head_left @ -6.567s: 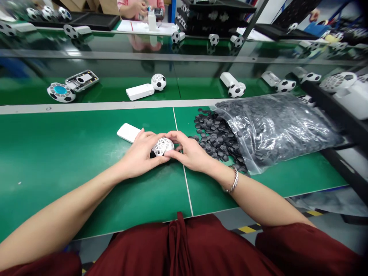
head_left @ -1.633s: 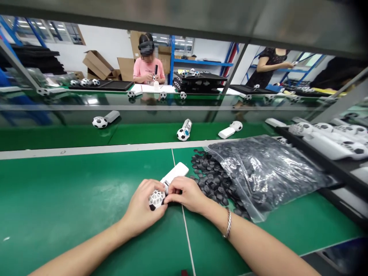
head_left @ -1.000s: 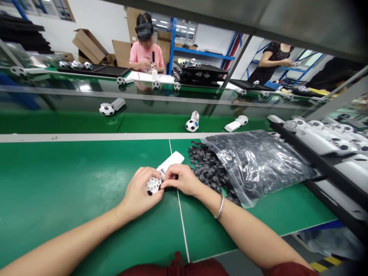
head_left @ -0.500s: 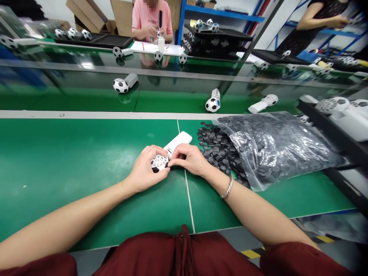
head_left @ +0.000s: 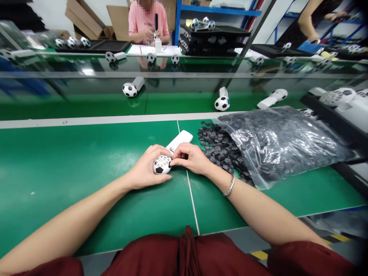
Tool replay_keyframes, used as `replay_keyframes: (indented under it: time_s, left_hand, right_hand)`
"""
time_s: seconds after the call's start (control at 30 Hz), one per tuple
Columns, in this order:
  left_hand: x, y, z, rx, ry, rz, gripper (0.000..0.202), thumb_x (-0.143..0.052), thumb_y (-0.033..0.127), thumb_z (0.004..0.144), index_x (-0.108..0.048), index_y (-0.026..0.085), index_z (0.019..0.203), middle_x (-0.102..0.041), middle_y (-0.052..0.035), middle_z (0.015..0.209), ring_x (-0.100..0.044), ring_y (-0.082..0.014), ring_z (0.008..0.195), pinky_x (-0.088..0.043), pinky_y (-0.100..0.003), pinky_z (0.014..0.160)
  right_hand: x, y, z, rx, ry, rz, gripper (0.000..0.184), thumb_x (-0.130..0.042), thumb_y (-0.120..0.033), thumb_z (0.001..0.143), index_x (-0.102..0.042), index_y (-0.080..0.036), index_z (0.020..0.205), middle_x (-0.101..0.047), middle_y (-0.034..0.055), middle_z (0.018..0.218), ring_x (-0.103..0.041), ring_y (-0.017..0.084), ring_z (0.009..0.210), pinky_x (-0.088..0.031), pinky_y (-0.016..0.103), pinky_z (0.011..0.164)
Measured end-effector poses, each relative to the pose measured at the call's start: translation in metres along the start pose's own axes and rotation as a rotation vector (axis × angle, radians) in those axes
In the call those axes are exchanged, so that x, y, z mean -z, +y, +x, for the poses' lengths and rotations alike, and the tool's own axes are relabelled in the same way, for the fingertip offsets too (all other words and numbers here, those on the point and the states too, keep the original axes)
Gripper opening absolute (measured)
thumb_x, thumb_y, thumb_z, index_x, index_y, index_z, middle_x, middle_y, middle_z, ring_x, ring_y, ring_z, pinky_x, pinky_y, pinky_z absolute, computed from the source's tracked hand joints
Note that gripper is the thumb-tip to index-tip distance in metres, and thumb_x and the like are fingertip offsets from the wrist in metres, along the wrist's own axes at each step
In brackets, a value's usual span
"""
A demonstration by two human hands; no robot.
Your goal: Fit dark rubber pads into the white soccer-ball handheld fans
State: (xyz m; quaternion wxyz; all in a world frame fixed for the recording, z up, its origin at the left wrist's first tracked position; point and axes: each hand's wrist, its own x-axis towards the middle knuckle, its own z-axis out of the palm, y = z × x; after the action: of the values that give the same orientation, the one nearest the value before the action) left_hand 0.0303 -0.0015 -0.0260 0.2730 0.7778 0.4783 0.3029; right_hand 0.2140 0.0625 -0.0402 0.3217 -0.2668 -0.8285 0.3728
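White lattice ball shell (head_left: 161,165), partly patched in black, is grasped by the left hand (head_left: 145,168) over the green workbench (head_left: 71,153); its right side is held by the fingertips (head_left: 175,157) of the right hand (head_left: 193,159). A white plastic handle (head_left: 179,140) lies just beyond, with loose black pentagon patches (head_left: 220,140) and a clear plastic bag (head_left: 283,147) further right.

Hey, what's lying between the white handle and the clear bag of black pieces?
In the head view, loose black pieces lie on the green bench between the white handle and the clear bag.
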Motion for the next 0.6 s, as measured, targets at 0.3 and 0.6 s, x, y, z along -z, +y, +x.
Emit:
replay_keyframes:
  time_s: [0.3,0.6]
  left_hand:
    - [0.035,-0.013,0.044,0.134,0.038,-0.118,0.055,-0.065,0.021,0.064,-0.044,0.02,0.115,-0.056,-0.0043,0.104,-0.059,-0.0174,0.082,-0.049,-0.029,0.071]
    - [0.021,-0.081,0.176,0.114,0.319,0.045,0.067,-0.072,0.025,0.058,-0.047,0.015,0.119,-0.048,-0.0154,0.126,-0.042,-0.0337,0.119,-0.03,-0.048,0.101]
  right_hand:
    - [0.001,-0.003,-0.006,0.128,0.122,-0.141,0.014,-0.059,-0.031,0.081,-0.06,-0.017,0.078,-0.058,0.004,0.082,-0.054,0.014,0.08,-0.045,0.027,0.074]
    - [0.003,0.005,-0.008,0.168,-0.086,-0.376,0.019,-0.053,-0.033,0.085,-0.062,-0.018,0.08,-0.061,0.0032,0.084,-0.057,0.013,0.079,-0.044,0.023,0.072]
